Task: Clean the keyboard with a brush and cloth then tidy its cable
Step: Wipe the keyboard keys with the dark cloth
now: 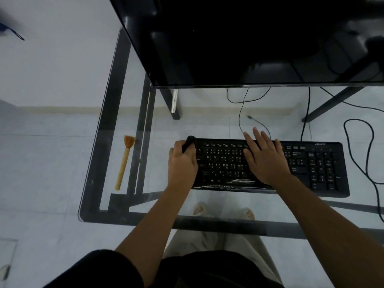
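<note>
A black keyboard [315, 167] with white key legends lies on the glass desk. My left hand [181, 163] is closed around a dark bunched cloth [190, 142] at the keyboard's far left corner. Flat on the keys in the keyboard's middle rests my right hand [265, 156], fingers spread. A wooden brush [124, 161] with tan bristles lies on the glass to the left, apart from both hands. The keyboard's black cable [357, 154] loops off the right end and over the desk.
A black monitor [249, 38] stands at the back of the glass desk [108, 125], overhanging the area behind the keyboard. Thin wires [242, 107] with a loose plug lie behind the keyboard. The desk's dark frame and my feet show through the glass.
</note>
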